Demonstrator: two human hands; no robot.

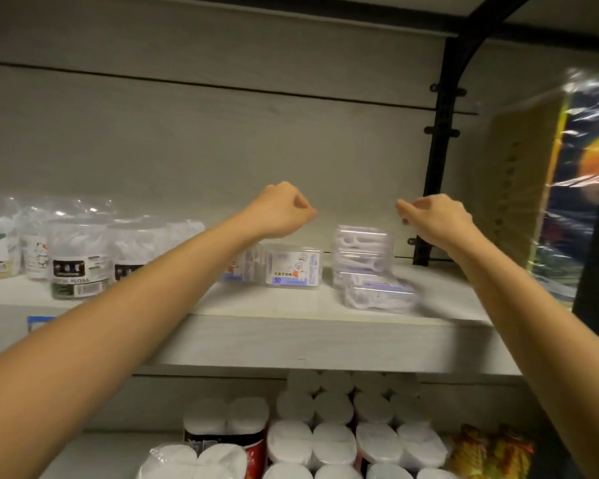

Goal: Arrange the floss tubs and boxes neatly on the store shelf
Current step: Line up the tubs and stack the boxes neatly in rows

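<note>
On the pale shelf (291,305) stand round clear floss tubs (77,267) at the left, a labelled clear floss box (293,269) in the middle, and a stack of clear floss boxes (363,252) to its right. A further clear box (381,295) lies flat, slightly askew, in front of that stack. My left hand (281,210) hovers above the labelled box, fingers curled in, holding nothing. My right hand (433,216) hovers above and just right of the stack, fingers loosely bent, touching nothing.
A black shelf bracket (440,160) rises at the right. Beyond it stands a large plastic-wrapped package (561,188). Bagged floss packs (0,236) sit at the far left. The shelf below holds several white-capped containers (332,437) and a yellow packet (491,451).
</note>
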